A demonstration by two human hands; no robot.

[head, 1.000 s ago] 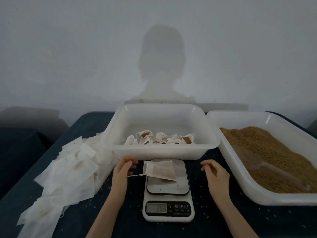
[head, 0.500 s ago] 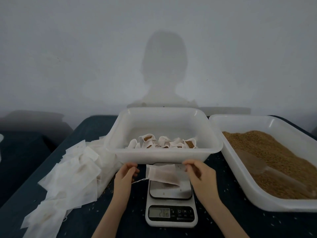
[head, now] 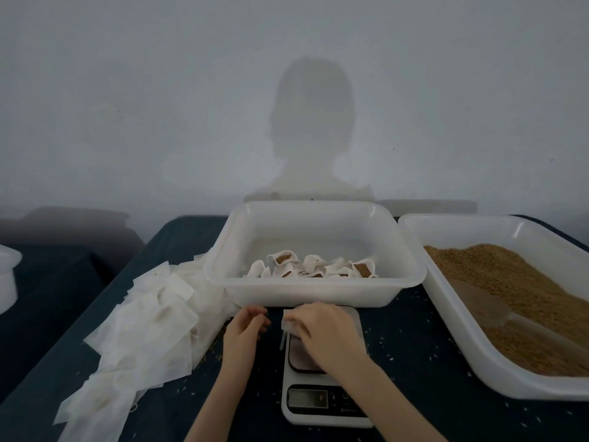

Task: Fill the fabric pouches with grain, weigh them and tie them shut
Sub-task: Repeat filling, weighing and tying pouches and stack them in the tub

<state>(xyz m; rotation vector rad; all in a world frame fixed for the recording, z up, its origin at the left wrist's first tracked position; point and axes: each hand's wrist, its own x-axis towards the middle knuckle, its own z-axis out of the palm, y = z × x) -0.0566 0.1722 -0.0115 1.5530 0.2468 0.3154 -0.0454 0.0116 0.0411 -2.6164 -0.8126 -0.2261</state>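
A small white fabric pouch (head: 288, 324) lies on the platform of a white kitchen scale (head: 325, 406). My right hand (head: 322, 330) lies over the pouch and grips it, hiding most of it. My left hand (head: 245, 327) is just left of the scale with curled fingers; whether it pinches the pouch's thin drawstring I cannot tell. Behind the scale stands a white tub (head: 318, 291) with several filled pouches (head: 312, 267). A large white tray (head: 446, 301) on the right holds brown grain (head: 516, 282) and a clear scoop (head: 497, 317).
A heap of empty white pouches (head: 143, 330) spreads over the left of the dark blue table (head: 178, 250). Loose grains dot the cloth around the scale. A white container (head: 6, 279) shows at the far left edge. A grey wall stands behind.
My right hand has moved left across the scale and closed over the pouch. My left hand stayed beside the scale. The camera tilted slightly.
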